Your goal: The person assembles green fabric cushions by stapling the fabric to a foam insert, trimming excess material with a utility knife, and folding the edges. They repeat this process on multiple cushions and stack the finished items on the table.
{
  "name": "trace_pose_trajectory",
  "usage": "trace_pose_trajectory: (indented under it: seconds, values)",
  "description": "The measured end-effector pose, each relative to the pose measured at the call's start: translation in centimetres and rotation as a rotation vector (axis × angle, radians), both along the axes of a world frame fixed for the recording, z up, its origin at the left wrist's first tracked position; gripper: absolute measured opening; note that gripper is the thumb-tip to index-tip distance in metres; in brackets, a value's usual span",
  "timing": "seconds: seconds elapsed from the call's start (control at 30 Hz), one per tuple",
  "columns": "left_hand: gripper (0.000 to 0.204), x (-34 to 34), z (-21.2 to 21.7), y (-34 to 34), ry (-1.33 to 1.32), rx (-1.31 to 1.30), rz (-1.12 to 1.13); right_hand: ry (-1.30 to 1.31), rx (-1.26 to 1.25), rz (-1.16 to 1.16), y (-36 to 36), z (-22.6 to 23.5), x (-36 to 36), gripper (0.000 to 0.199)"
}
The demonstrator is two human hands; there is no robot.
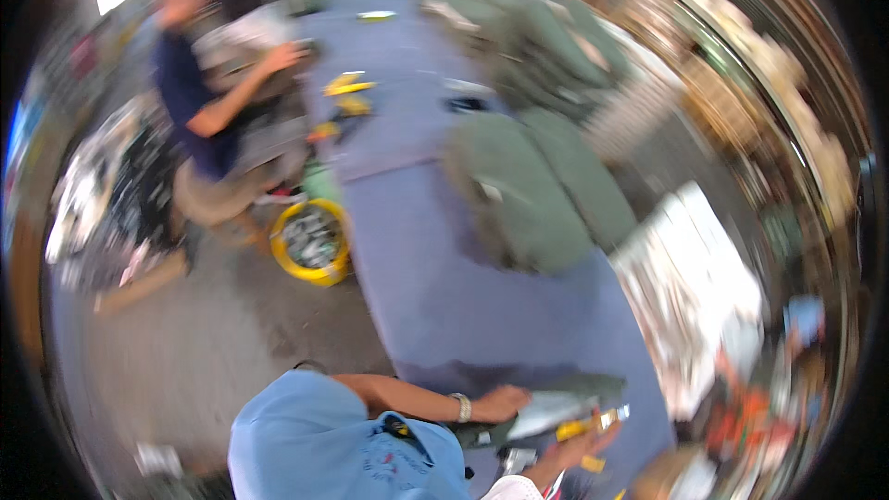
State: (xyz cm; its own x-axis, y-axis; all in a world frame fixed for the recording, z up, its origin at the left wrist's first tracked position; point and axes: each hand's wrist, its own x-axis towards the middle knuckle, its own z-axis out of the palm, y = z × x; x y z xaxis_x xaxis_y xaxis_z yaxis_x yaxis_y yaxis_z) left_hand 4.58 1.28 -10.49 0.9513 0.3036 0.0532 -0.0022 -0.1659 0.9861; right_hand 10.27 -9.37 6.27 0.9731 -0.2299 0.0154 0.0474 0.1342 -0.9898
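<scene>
Head view is pretty smeary, but the long blue table (491,324) reads fine: its left edge curves from the far end down to the person's left forearm (407,395), with grey floor (231,333) beyond it. A round tub with a yellow rim (281,257) sits on that side, close by the edge, and farther up a co-worker (199,106) in a dark top sits facing the table. On the right, the big green bundles (519,194) take up the table's width toward its edge and look like they lean past it, with white sheets (690,287) just off that side. Between the bundles and the hands there's a broad stretch of blue surface, so the elbow room is mostly forward and a bit left. Near end is tighter, with both hands close to the right corner

As for pose, the left forearm comes out of a light-blue sleeve (306,417) and lies nearly level across the near edge, pale band (461,407) on the wrist. The left hand (503,404) points right and touches a dark green piece (593,384) with a pale flat part (542,412), right at the near end of the table. Can't tell if its fingers pinch that or just rest there. The right hand (569,452) comes up from the lower edge, fingers aimed up and right, against a small yellow tool (572,429); too blurry to say how tightly they're closed
</scene>
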Motion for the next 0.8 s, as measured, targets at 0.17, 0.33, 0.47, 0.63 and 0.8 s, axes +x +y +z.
trace_pose_trajectory:
  seconds: [0.17, 0.33, 0.47, 0.63, 0.8]
  values:
    - [0.042, 1.3, 4.1, 1.6, 0.025, -0.227, 0.093, -0.134, 0.083, -0.095, -2.9, -6.0, 0.0, 0.049]
    - [0.046, 1.5, 6.9, 1.0, 0.083, -0.180, 0.016, -0.064, 0.164, -0.085, -2.6, -6.3, -1.6, 0.050]
    - [0.044, 0.0, 6.6, -0.9, 0.067, -0.188, 0.019, -0.056, 0.186, -0.070, -4.0, -6.3, -1.8, 0.050]
    - [0.041, -1.6, 6.5, 0.0, 0.031, -0.094, -0.088, 0.021, 0.253, -0.025, -4.8, -6.1, -3.1, 0.048]
    - [0.041, -2.4, 8.3, 2.8, 0.122, 0.084, -0.229, 0.056, 0.417, 0.015, -6.2, -6.2, -3.1, 0.041]
